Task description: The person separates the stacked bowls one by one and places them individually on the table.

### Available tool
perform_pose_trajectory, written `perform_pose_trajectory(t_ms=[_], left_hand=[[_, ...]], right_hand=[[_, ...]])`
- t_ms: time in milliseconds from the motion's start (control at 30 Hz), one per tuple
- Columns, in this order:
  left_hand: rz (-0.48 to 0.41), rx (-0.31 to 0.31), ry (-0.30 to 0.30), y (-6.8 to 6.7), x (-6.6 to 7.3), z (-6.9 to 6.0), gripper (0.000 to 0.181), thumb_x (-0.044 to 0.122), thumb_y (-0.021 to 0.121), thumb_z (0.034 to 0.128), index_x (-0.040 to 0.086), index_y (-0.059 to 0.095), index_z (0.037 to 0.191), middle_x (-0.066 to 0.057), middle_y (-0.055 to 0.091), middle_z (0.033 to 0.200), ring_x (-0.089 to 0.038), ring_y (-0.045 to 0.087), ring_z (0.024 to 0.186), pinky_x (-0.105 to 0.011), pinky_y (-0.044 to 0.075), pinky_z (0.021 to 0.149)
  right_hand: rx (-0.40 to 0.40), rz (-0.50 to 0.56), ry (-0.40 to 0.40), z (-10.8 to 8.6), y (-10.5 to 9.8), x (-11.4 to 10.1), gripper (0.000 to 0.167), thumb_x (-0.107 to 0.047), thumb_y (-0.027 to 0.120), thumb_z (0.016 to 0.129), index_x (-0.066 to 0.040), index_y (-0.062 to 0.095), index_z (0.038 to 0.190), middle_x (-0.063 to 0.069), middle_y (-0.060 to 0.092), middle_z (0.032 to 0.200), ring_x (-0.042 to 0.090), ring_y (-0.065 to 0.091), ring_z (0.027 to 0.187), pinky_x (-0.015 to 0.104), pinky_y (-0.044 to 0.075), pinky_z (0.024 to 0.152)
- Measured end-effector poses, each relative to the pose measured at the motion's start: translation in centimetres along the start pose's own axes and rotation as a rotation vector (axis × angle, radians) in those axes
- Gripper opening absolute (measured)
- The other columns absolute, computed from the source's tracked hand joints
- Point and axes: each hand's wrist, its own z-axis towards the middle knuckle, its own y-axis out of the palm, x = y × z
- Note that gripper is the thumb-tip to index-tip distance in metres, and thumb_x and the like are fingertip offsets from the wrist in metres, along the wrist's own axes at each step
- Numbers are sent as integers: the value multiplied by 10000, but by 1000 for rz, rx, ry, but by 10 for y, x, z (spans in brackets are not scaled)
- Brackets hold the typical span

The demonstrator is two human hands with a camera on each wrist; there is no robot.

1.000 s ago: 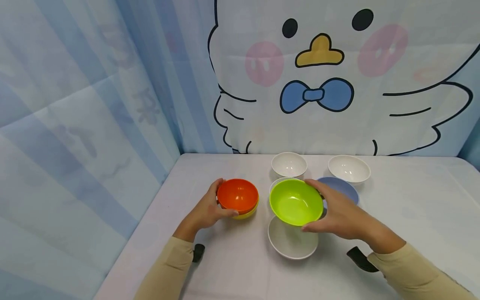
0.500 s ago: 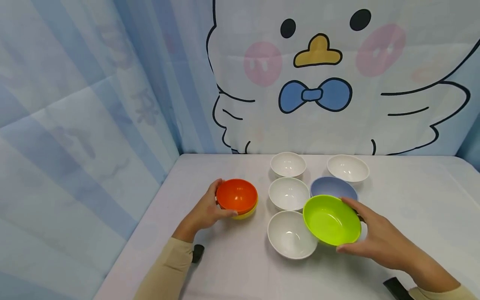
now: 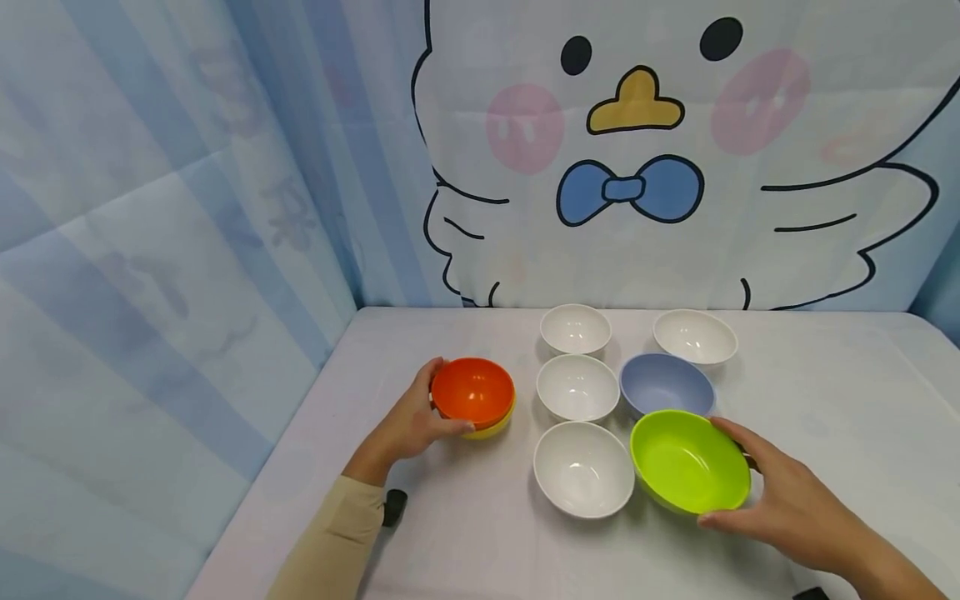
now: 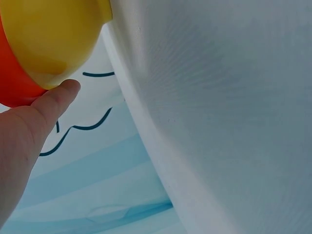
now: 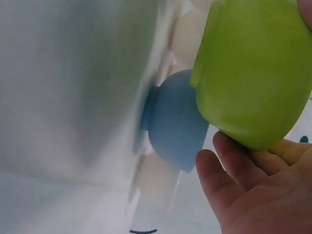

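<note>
In the head view my left hand [image 3: 412,421] grips an orange bowl [image 3: 474,392] that sits inside a yellow bowl [image 3: 491,429]. Thumb and fingers lie at opposite sides of the stack; the left wrist view shows the yellow bowl's outside [image 4: 53,39]. To the right, my right hand [image 3: 787,500] holds a lime green bowl [image 3: 686,458] by its side, thumb at the near rim. The right wrist view shows the green bowl [image 5: 253,73] raised off the table. Behind it stands a periwinkle blue bowl [image 3: 666,385], and left of it a white bowl [image 3: 583,468].
More white bowls stand behind: one in the middle row [image 3: 577,387], one at the back left [image 3: 575,329] and one at the back right [image 3: 695,336]. The white-covered table [image 3: 450,533] ends at a printed curtain [image 3: 637,258].
My right hand has carried the green bowl right and toward me, from over the white bowls to in front of the blue bowl. My left hand and its two bowls stay put.
</note>
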Motion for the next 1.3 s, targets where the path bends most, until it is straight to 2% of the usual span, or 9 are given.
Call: perform_pose_trajectory(t_ms=[300, 900, 1100, 1300], left_hand=[[-4, 6, -5, 1, -1, 0, 1086, 182, 874, 780, 40, 153, 1580, -143, 272, 1600, -351, 364, 1392, -522, 408, 1065], [-14, -2, -12, 2, -1, -1, 1072, 161, 869, 786, 50, 158, 1580, -144, 277, 1594, -353, 360, 1390, -525, 403, 1068], [-4, 0, -13, 1, 1, -2, 1077, 170, 870, 787, 45, 152, 1580, -146, 276, 1594, -356, 361, 1390, -526, 407, 1065], [-12, 5, -8, 1, 1, -1, 1077, 153, 870, 783, 33, 153, 1578, -151, 277, 1592, -356, 362, 1391, -522, 409, 1062]], right_hand=[[5, -11, -26, -5, 6, 9, 1174, -500, 904, 664, 42, 300, 1511, 301, 442, 1431, 468, 549, 1131, 658, 484, 869], [-79, -30, 40, -4, 15, 14, 1168, -534, 869, 694, 72, 280, 1502, 335, 413, 1435, 449, 552, 1133, 634, 496, 886], [-60, -28, 17, -5, 16, 14, 1167, -525, 877, 687, 68, 283, 1499, 326, 421, 1435, 460, 538, 1154, 659, 473, 893], [-64, -32, 24, -4, 17, 14, 1197, -536, 874, 685, 72, 255, 1510, 334, 380, 1463, 520, 456, 1235, 703, 414, 933]])
